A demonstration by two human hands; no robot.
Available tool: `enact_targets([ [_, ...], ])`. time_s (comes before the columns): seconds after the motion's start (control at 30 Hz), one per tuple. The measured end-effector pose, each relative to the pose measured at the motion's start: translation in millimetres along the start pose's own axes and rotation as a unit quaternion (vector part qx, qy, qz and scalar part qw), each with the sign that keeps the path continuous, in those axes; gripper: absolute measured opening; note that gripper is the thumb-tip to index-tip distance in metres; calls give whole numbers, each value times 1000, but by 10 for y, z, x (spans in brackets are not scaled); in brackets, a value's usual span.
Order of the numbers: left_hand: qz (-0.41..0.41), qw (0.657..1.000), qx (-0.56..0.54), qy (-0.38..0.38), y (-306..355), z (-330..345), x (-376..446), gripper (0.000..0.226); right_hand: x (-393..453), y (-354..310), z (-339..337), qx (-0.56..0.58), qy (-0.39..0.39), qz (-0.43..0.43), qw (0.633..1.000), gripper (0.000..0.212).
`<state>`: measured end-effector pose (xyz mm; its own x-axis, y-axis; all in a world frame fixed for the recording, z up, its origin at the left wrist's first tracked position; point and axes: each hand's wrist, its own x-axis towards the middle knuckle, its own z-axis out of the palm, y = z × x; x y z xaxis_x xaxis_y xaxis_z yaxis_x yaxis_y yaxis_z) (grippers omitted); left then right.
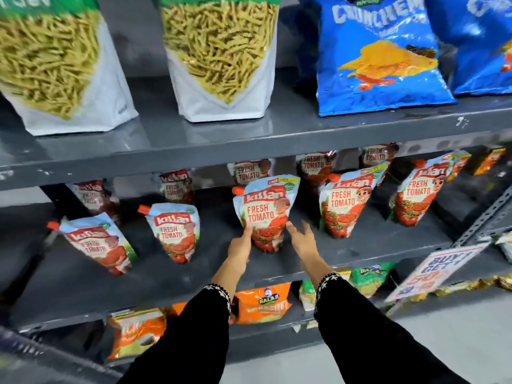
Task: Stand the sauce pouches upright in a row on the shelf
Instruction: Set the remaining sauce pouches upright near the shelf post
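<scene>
Spanning the whole view, the grey shelf (pixel 360 242) carries a front row of upright sauce pouches, two to the left of the hands and two to the right. Between the hands stands the middle pouch (pixel 266 214). The left hand (pixel 240 246) touches its lower left edge, fingers loosely curled; the right hand (pixel 303 239) is spread open beside it, grasping nothing

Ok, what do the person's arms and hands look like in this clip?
Both arms wear long black sleeves, left sleeve and right sleeve, each cuff trimmed with a band of white embroidery. The left hand and right hand are bare: no gloves, rings or watch visible.
</scene>
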<state>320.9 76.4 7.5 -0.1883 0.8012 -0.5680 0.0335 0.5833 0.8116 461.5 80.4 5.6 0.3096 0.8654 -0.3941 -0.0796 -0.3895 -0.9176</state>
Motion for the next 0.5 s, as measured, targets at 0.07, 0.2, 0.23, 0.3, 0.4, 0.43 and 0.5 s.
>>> enact_targets([
  [0.07, 3, 1000, -24, -16, 58, -59, 5, 74, -30, -71, 70, 24, -35, -9, 999, 68],
  [0.2, 4, 996, -57, -62, 169, -79, 29, 74, 34, -122, 156, 56, -82, -11, 995, 64],
  [0.23, 1, 995, -64, -76, 173, -64, 41, 73, 52, -121, 156, 67, -92, -8, 993, 58],
  [0.3, -1, 992, -78, -98, 155, -33, 58, 72, -46, -194, 157, 58, -106, 9, 993, 46],
  [0.4, 4, 988, -115, -108, 128, 29, 94, 70, -37, -180, 146, 30, -123, 23, 992, 41],
  [0.43, 10, 986, -125, -108, 131, 43, 92, 68, -23, -177, 139, 29, -123, 21, 992, 40],
  [0.5, 14, 984, -141, -112, 152, 67, 87, 65, 24, -159, 131, 29, -121, 18, 992, 40],
])
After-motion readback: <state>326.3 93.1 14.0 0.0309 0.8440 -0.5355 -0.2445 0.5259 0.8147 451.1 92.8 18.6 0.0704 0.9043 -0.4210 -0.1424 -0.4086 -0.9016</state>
